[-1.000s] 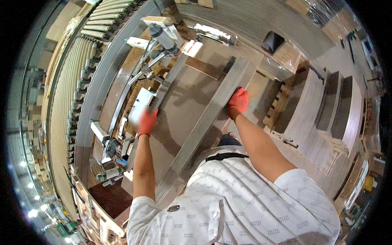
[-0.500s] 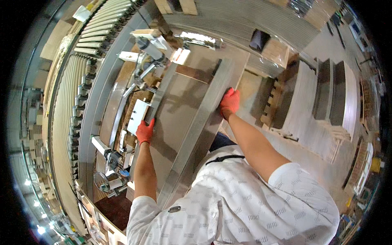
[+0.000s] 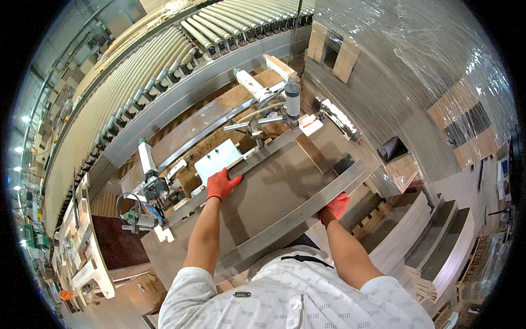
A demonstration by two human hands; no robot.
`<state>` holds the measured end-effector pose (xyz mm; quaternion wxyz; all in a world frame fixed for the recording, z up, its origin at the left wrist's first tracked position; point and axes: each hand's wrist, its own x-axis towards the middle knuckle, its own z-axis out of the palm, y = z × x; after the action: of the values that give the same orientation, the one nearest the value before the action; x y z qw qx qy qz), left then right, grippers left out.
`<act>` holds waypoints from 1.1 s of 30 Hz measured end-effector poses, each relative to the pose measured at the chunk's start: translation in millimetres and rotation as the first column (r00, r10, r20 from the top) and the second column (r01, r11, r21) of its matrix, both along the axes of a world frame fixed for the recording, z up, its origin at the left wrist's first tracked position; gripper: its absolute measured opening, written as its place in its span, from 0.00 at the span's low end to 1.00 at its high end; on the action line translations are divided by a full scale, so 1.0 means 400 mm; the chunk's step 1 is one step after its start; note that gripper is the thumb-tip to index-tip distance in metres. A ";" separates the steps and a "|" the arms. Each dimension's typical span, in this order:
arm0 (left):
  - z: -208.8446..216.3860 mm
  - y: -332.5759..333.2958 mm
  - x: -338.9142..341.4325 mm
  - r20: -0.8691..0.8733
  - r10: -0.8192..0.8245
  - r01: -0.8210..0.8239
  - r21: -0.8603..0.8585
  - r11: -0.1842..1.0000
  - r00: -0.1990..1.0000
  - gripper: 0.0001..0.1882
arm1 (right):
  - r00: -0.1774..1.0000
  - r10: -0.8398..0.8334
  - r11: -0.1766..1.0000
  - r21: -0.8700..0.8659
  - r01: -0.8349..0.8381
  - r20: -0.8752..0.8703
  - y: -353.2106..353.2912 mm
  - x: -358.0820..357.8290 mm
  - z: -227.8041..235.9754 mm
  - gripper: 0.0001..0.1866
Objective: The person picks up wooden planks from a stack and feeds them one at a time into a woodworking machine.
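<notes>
My left hand (image 3: 222,183), in a red glove, is curled over the far grey strip (image 3: 274,147) with its thumb out to the right. A white plate (image 3: 218,159) with small dark holes sits just behind it. My right hand (image 3: 336,206), also red-gloved, grips the outer edge of a long grey board (image 3: 293,211) along the near side; some of its fingers are hidden below that edge. Between strip and board lies a flat brown-grey surface (image 3: 263,189). Across its far right part runs a narrow brown piece (image 3: 313,154), beside a small dark block (image 3: 343,164).
Behind the strip stand clamp-like devices (image 3: 293,101), with another (image 3: 155,189) at left. A roller conveyor (image 3: 145,90) runs along the back left. Film-wrapped stacks of boards (image 3: 378,82) rise at back right. More stacked boards (image 3: 405,227) sit at lower right.
My view has turned, so the bench and conveyor lie more crosswise. My right hand now sits lower against the near board's outer edge; my left stays at the corner of the white plate.
</notes>
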<state>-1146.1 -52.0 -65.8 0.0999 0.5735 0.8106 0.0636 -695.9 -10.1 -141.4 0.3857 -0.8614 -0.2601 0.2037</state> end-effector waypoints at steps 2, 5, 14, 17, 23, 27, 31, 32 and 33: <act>-0.003 -0.002 -0.001 -0.009 0.006 -0.006 -0.009 1.000 1.000 0.42 | 1.000 -0.005 0.999 -0.039 0.004 -0.029 0.005 0.006 -0.010 0.30; -0.015 -0.002 0.001 -0.017 0.003 -0.003 0.003 1.000 1.000 0.43 | 1.000 0.001 1.000 0.022 -0.001 0.016 0.014 0.022 -0.064 0.31; -0.037 -0.003 -0.032 -0.046 0.032 -0.033 -0.021 0.999 0.998 0.43 | 0.992 -0.049 0.999 -0.021 0.046 -0.117 0.018 -0.044 0.057 0.24; -0.066 0.021 -0.051 -0.042 0.033 -0.034 -0.029 0.999 0.999 0.41 | 1.000 0.002 0.999 0.034 -0.003 0.023 0.002 -0.039 0.041 0.24; -0.050 0.042 -0.030 -0.102 -0.028 0.026 -0.015 1.000 0.994 0.40 | 0.994 -0.001 0.985 0.173 -0.018 0.109 -0.008 -0.041 0.020 0.25; -0.046 0.013 -0.036 -0.074 0.002 -0.005 -0.028 1.000 0.997 0.40 | 0.991 0.132 0.964 0.233 -0.132 0.014 -0.029 -0.044 0.033 0.22; -0.027 0.049 -0.035 -0.124 -0.058 0.059 0.007 0.998 0.991 0.42 | 0.988 0.049 0.886 0.464 0.025 -0.148 -0.012 0.039 -0.108 0.21; -0.039 0.034 -0.042 -0.110 -0.039 0.038 -0.011 0.999 0.993 0.42 | 0.999 -0.020 0.874 0.484 0.038 -0.042 -0.056 0.024 -0.030 0.22; -0.039 0.035 -0.043 -0.104 -0.027 0.026 -0.012 1.000 0.994 0.42 | 0.997 0.067 0.815 0.574 -0.079 0.042 -0.095 0.016 0.061 0.21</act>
<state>-1163.2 -37.8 -81.2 0.0615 0.5863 0.8073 0.0278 -689.7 -48.2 -117.0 0.6168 -0.6964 -0.3460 0.1219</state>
